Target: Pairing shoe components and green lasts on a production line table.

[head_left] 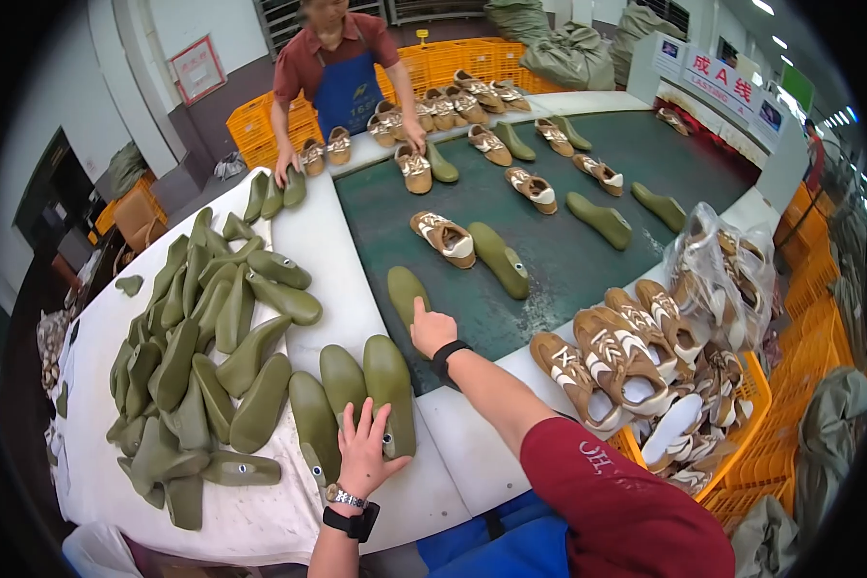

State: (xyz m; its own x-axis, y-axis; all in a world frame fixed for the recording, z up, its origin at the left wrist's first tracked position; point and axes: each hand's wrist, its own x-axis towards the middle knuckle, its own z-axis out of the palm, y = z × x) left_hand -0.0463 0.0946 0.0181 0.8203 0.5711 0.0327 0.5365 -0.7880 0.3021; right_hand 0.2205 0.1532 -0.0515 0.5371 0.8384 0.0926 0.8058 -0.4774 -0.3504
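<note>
My left hand (pixel 364 455) is spread over olive-green shoe lasts at the front of the white table, its fingers apart. Under it lie the right last (pixel 389 385) and the middle last (pixel 341 378); a third last (pixel 312 419) lies just to the left. My right hand (pixel 435 333) reaches onto the dark green belt. Its index finger points along a green shoe last (pixel 407 292), and the other fingers are curled at that last's side, partly hidden. Farther along the belt, a brown-and-white sneaker (pixel 443 238) lies beside another green last (pixel 499 260).
A heap of green lasts (pixel 202 318) covers the white table (pixel 96 318) on the left. Sneakers (pixel 617 352) line the belt's right edge above an orange crate (pixel 756 395). Across the table, a co-worker (pixel 342 77) in a blue apron touches a last and a sneaker.
</note>
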